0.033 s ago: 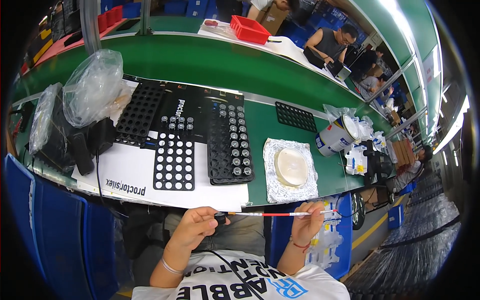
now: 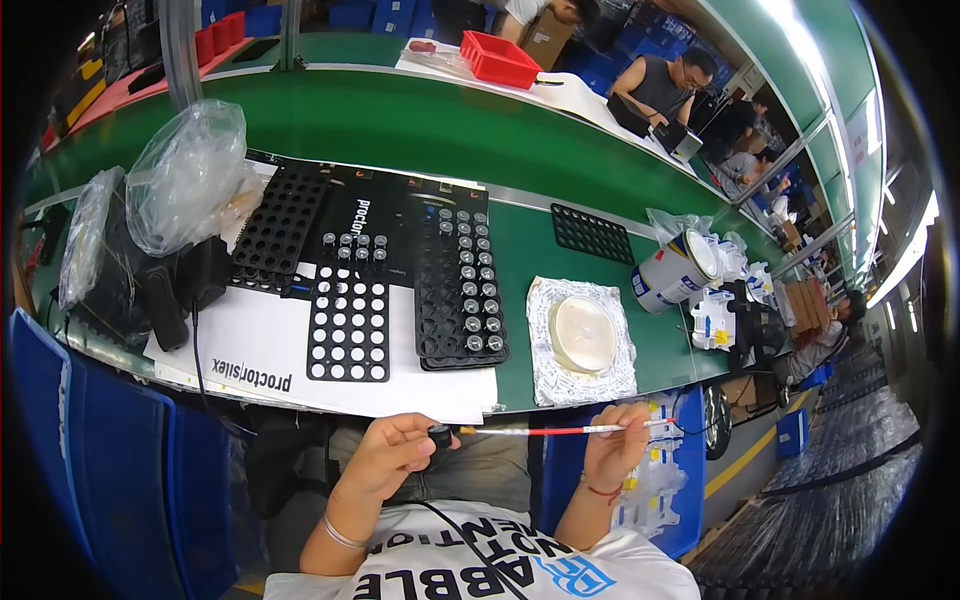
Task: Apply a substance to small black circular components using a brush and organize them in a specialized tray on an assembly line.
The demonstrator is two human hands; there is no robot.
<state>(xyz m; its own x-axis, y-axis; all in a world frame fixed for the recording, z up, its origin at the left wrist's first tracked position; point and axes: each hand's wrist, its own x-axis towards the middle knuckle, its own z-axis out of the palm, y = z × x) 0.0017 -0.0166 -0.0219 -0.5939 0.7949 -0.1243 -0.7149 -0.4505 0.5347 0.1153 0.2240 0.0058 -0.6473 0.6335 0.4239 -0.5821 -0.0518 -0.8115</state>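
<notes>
The small black cylindrical cap [image 2: 440, 435] sits pinched in the fingertips of your left hand [image 2: 395, 455], held over your lap just below the edge of the bench. Into it points the tip of a thin, straight brush with a white and red handle [image 2: 560, 431]. Your right hand [image 2: 617, 445] grips the far end of that brush between thumb and fingers, so the stick spans the gap between your two hands, almost level.

Just beyond your left hand, on a white paper sheet [image 2: 250, 345], lies a flat black plastic tray punched with rows of round holes [image 2: 348, 330]; a few dark caps stand at its far end. Beside it, closer to your right hand, a second black tray [image 2: 460, 290] holds two columns of small silver-topped cylinders.

Straight ahead of your right hand lies a crinkled square of silvery foil [image 2: 580, 345] with a shallow round whitish dish [image 2: 583, 333] on it. Farther out on that side a white can with a blue label [image 2: 672, 275] lies tilted on the green bench top [image 2: 420, 130]. Well beyond your left hand, crumpled clear plastic bags [image 2: 190, 175] bulge over black parts.
</notes>
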